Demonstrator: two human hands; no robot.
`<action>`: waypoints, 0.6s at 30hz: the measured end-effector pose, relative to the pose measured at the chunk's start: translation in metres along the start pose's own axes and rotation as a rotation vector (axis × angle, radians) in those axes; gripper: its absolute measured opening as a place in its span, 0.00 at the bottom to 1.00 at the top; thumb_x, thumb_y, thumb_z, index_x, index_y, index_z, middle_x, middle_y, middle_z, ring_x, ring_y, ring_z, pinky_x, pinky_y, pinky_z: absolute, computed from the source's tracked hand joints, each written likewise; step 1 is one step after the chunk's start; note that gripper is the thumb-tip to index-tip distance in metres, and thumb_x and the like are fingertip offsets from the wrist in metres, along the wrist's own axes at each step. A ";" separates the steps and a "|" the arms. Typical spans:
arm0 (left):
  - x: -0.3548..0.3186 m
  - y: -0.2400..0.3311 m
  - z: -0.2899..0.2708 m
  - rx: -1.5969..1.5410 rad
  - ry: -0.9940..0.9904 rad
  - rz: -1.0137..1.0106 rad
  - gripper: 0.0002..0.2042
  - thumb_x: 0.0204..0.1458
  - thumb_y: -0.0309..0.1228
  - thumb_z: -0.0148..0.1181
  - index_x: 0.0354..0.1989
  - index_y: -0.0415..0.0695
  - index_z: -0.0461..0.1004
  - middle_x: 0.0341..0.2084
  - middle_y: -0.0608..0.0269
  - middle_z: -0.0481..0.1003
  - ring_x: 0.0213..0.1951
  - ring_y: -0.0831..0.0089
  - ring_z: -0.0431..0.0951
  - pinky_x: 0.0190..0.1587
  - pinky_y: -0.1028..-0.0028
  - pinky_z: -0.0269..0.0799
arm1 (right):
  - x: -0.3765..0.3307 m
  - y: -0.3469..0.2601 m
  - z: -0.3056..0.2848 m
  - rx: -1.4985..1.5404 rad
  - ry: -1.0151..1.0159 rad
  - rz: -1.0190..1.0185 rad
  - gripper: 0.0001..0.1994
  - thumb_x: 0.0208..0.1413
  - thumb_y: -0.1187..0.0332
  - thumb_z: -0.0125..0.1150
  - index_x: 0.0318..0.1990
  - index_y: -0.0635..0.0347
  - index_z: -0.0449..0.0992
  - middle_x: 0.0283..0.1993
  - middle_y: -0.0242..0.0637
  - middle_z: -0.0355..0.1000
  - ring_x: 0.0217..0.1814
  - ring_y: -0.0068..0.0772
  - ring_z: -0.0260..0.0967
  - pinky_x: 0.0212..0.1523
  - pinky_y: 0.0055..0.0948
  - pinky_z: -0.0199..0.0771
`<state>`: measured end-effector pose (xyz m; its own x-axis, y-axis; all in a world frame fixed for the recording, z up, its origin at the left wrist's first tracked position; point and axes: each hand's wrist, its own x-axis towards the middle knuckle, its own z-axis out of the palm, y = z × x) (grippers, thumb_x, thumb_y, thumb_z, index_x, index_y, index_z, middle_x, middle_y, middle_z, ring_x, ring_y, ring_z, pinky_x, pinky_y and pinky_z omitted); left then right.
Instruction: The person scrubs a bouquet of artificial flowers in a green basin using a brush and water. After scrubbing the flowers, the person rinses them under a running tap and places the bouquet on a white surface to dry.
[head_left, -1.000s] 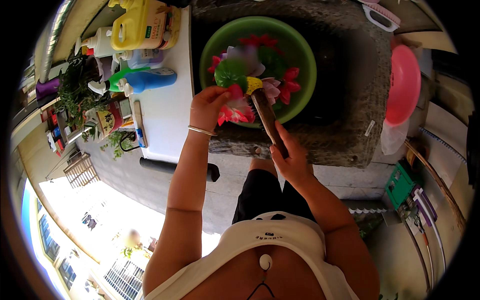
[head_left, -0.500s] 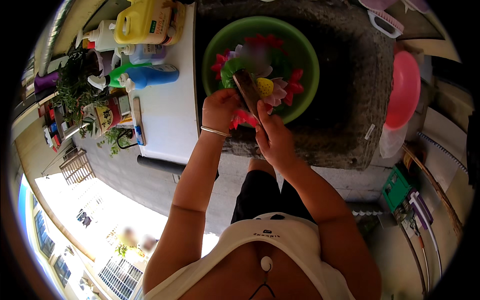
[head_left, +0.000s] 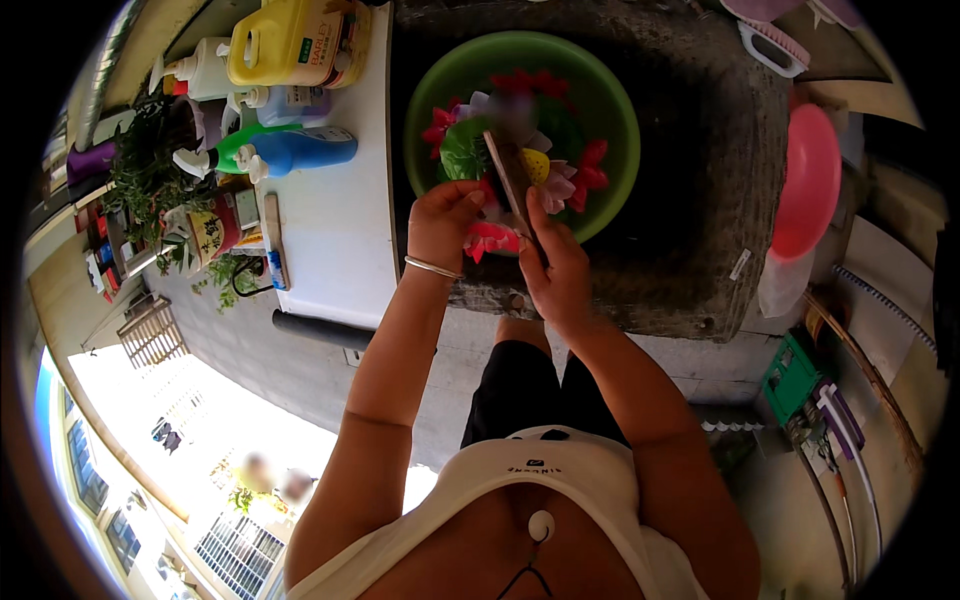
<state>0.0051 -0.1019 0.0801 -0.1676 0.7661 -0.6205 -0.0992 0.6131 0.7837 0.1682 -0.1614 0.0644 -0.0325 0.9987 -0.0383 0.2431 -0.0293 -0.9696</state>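
A wooden brush (head_left: 512, 182) with a long brown back and dark bristles is in my right hand (head_left: 556, 265), its fingers closed around the lower end. The brush slants over a green basin (head_left: 626, 150). My left hand (head_left: 440, 222) is pinched at the basin's near left edge, on a red artificial flower (head_left: 490, 239) whose petals show between my hands; its held part is hidden by my fingers. Inside the basin lie more artificial flowers: red ones (head_left: 591, 176), a pale pink one with a yellow centre (head_left: 536, 166), and a round green leaf (head_left: 463, 150).
The basin stands on a dark, worn slab (head_left: 715, 230). To the left, a white tabletop (head_left: 335, 225) carries a blue bottle (head_left: 310, 151), a yellow jug (head_left: 290, 45) and other bottles. A pink basin (head_left: 806, 180) stands at the right, and a pink-and-white brush (head_left: 775, 48) lies at the far right.
The brush has swung more upright and shifted slightly right with my right hand. More of the red flower's petals show between my hands. My left hand has barely moved.
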 end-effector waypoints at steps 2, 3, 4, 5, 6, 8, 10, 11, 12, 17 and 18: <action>-0.002 0.010 0.003 -0.038 0.011 -0.027 0.06 0.54 0.22 0.57 0.39 0.34 0.76 0.29 0.62 0.77 0.28 0.77 0.76 0.28 0.78 0.76 | 0.003 -0.002 -0.008 0.090 0.062 0.014 0.30 0.55 0.76 0.55 0.68 0.55 0.58 0.38 0.41 0.70 0.34 0.37 0.69 0.40 0.29 0.71; -0.004 0.018 0.004 -0.071 0.016 -0.043 0.06 0.55 0.21 0.57 0.39 0.34 0.76 0.29 0.62 0.77 0.29 0.77 0.76 0.28 0.78 0.77 | 0.003 -0.002 -0.013 0.137 0.091 0.019 0.30 0.56 0.77 0.55 0.68 0.55 0.58 0.39 0.41 0.70 0.35 0.34 0.68 0.41 0.28 0.70; -0.004 0.022 0.003 -0.105 0.021 -0.059 0.06 0.55 0.21 0.57 0.40 0.34 0.75 0.29 0.62 0.77 0.29 0.77 0.76 0.28 0.79 0.77 | -0.005 0.000 -0.016 0.129 0.100 0.044 0.29 0.57 0.76 0.54 0.68 0.56 0.58 0.42 0.40 0.71 0.38 0.31 0.68 0.43 0.26 0.69; -0.003 0.022 0.002 -0.112 0.012 -0.046 0.07 0.55 0.21 0.57 0.40 0.34 0.75 0.29 0.62 0.77 0.28 0.77 0.76 0.28 0.79 0.77 | -0.013 -0.002 -0.022 0.144 0.037 0.128 0.29 0.57 0.76 0.54 0.68 0.57 0.58 0.42 0.41 0.71 0.38 0.31 0.69 0.43 0.26 0.69; -0.002 0.021 -0.001 -0.119 0.004 -0.033 0.07 0.55 0.21 0.57 0.40 0.34 0.75 0.29 0.62 0.77 0.28 0.78 0.75 0.28 0.79 0.77 | -0.022 -0.004 -0.028 0.159 -0.029 0.213 0.29 0.57 0.76 0.54 0.67 0.57 0.58 0.42 0.42 0.71 0.38 0.32 0.69 0.43 0.27 0.69; 0.000 0.020 -0.002 -0.120 0.000 -0.020 0.07 0.54 0.21 0.57 0.41 0.34 0.75 0.29 0.62 0.77 0.27 0.78 0.75 0.27 0.79 0.77 | -0.030 -0.006 -0.032 0.176 -0.075 0.263 0.29 0.57 0.75 0.54 0.67 0.58 0.58 0.42 0.42 0.71 0.39 0.32 0.69 0.43 0.27 0.69; 0.000 0.021 -0.001 -0.109 0.009 -0.022 0.07 0.54 0.20 0.57 0.41 0.34 0.75 0.29 0.62 0.77 0.27 0.78 0.75 0.27 0.80 0.77 | -0.033 -0.006 -0.032 0.182 -0.038 0.194 0.29 0.56 0.75 0.54 0.67 0.59 0.59 0.41 0.43 0.72 0.38 0.33 0.69 0.42 0.27 0.69; 0.001 0.020 -0.002 -0.103 0.007 -0.022 0.07 0.53 0.20 0.58 0.41 0.35 0.75 0.30 0.62 0.77 0.27 0.78 0.75 0.27 0.80 0.77 | -0.032 -0.008 -0.033 0.153 -0.052 0.157 0.29 0.56 0.75 0.54 0.67 0.59 0.59 0.41 0.43 0.72 0.38 0.33 0.69 0.42 0.28 0.69; 0.002 0.019 -0.004 -0.097 0.005 -0.022 0.07 0.53 0.20 0.58 0.40 0.35 0.76 0.30 0.62 0.77 0.27 0.78 0.75 0.28 0.80 0.76 | -0.030 -0.012 -0.033 0.124 -0.066 0.119 0.29 0.56 0.75 0.55 0.67 0.59 0.59 0.41 0.43 0.72 0.38 0.33 0.69 0.42 0.28 0.69; -0.006 0.023 -0.001 0.231 -0.028 0.068 0.08 0.49 0.20 0.62 0.38 0.38 0.77 0.27 0.65 0.77 0.25 0.81 0.73 0.28 0.83 0.68 | -0.035 0.004 -0.032 0.204 -0.009 0.233 0.29 0.57 0.75 0.55 0.67 0.58 0.59 0.42 0.39 0.72 0.36 0.29 0.68 0.39 0.26 0.69; -0.007 0.017 -0.007 0.294 -0.052 0.112 0.08 0.47 0.20 0.63 0.37 0.38 0.78 0.29 0.64 0.77 0.28 0.80 0.74 0.31 0.81 0.69 | -0.032 0.007 -0.035 0.196 0.015 0.285 0.29 0.57 0.75 0.55 0.67 0.58 0.59 0.42 0.38 0.72 0.36 0.27 0.67 0.38 0.24 0.68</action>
<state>-0.0024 -0.0978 0.0980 -0.1103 0.8360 -0.5376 0.2057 0.5483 0.8106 0.2050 -0.1919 0.0675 0.0239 0.9498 -0.3118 0.0492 -0.3126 -0.9486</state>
